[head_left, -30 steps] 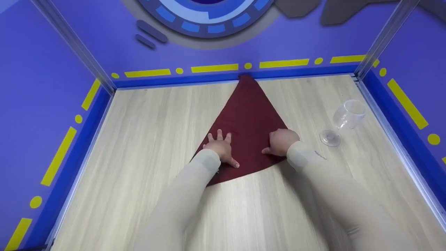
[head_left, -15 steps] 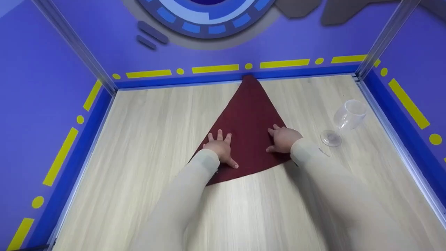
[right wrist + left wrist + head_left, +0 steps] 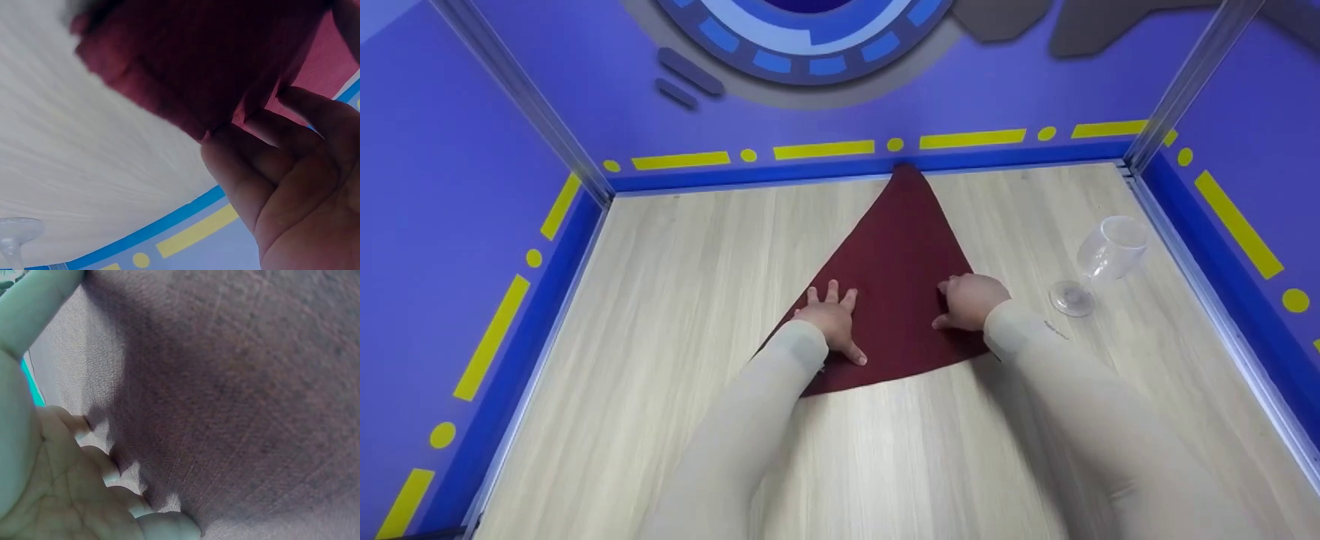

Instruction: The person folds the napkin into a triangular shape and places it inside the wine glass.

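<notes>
Mid-frame, the maroon cloth [image 3: 904,281] is pressed by the spread left hand [image 3: 831,322] and touched, ungrasped, by the right hand [image 3: 975,301]. Probably light and limp, it is best held by its edges.

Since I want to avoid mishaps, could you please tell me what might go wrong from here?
At its far tip, the maroon cloth reaches the back wall, so pushing it forward could crumple it.
The wine glass stands outward of the right hand, so a wide sideways sweep might topple it.
</notes>
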Demonstrator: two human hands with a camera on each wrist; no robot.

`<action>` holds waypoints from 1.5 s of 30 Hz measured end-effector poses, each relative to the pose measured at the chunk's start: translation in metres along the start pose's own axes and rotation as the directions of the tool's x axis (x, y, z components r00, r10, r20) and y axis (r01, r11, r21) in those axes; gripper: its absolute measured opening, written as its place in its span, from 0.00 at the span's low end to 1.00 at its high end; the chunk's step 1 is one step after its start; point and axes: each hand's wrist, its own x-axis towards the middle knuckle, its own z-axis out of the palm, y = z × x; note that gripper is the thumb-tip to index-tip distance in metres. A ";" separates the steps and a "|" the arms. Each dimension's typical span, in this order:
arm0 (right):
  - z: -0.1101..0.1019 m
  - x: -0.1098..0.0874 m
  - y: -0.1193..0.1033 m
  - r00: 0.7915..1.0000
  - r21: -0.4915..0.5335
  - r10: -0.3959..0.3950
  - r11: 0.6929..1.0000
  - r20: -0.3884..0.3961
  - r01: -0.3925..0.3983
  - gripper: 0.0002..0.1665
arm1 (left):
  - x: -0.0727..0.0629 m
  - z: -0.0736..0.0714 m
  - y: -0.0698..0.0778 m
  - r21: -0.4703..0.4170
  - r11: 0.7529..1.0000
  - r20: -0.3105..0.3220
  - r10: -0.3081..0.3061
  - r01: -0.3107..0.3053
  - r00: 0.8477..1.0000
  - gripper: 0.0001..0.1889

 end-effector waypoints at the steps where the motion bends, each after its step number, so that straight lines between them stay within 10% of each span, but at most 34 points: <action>1: 0.000 0.000 0.001 1.000 0.015 -0.002 1.000 -0.006 0.002 0.50 | 0.000 0.000 0.000 0.003 1.000 0.000 0.002 -0.002 1.000 0.69; 23: 0.000 0.007 0.006 0.996 0.075 0.006 0.997 0.083 -0.012 0.59 | 0.002 0.004 0.018 -0.110 0.984 -0.024 -0.143 0.140 0.989 0.68; 45: 0.003 -0.003 -0.006 0.997 -0.003 0.032 0.999 0.069 -0.032 0.60 | -0.002 0.000 0.008 -0.079 0.990 -0.012 -0.119 0.118 0.993 0.69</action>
